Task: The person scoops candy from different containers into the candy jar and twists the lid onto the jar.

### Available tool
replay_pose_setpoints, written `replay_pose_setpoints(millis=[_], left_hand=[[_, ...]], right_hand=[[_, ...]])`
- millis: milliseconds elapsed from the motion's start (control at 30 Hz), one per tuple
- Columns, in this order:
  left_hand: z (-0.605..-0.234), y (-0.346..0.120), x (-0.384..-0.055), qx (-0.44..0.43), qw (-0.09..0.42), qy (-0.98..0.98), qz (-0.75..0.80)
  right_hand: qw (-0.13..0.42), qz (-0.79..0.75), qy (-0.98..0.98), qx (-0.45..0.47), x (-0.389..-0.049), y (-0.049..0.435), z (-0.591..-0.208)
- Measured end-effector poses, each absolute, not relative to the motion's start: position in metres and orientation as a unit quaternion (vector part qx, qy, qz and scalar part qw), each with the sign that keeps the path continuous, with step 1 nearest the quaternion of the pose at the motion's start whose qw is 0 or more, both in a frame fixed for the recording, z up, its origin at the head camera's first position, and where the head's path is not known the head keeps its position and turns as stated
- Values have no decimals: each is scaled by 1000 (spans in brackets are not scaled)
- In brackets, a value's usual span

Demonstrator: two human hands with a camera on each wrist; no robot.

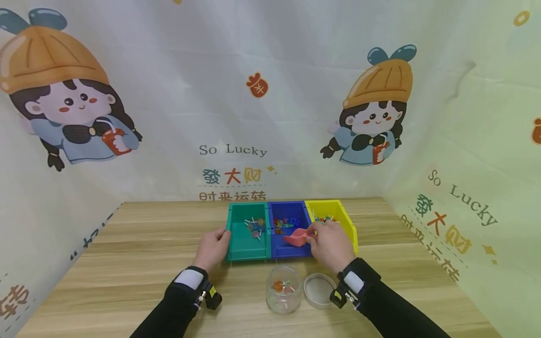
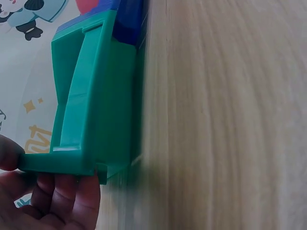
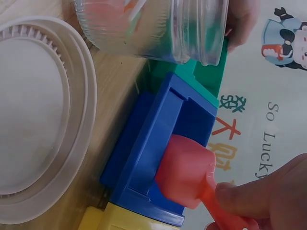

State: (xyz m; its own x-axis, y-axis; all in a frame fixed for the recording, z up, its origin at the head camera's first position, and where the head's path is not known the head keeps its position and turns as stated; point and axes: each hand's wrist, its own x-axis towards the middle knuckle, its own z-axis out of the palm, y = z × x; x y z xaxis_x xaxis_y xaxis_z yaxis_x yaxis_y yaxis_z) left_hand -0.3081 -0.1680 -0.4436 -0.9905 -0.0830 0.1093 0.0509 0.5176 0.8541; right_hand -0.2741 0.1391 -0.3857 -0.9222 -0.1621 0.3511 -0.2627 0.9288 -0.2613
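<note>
My left hand (image 1: 212, 248) grips the left rim of the green bin (image 1: 249, 254), thumb on one side and fingers beneath the rim in the left wrist view. Several lollipops (image 1: 256, 227) lie in that bin. With my right hand (image 1: 334, 244) I pinch the handle of a pink scoop (image 3: 188, 171), tilted over the blue bin (image 1: 291, 251). Small colourful wrapped candies (image 1: 285, 224) lie behind the scoop. Whether the scoop's bowl contains anything is hidden. My right hand partly covers the yellow bin (image 1: 347, 225), where more candies with white sticks (image 1: 325, 218) show.
An uncapped clear glass jar (image 1: 283, 300) with a few lollipops inside stands in front of the blue bin. Just right of it a round whitish lid (image 1: 320, 291) lies on the wooden table (image 1: 139, 263). Printed cloth (image 1: 296, 122) hangs behind and at the sides.
</note>
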Motion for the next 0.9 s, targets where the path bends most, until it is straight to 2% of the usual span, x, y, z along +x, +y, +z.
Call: replay_pose_setpoints(millis=[233,467,900], left_hand=[[-441,-167,-307,9,69,-870,-489],[-439,-170,-306,9,44,-870,-490],[-434,-173,-305,13,30,-864,-503]], right_hand=[[157,127,-973,112,-282,129,-386],[146,102,-979,101,-288,116,-384],[166,88,-978,89,-312,105,-393]])
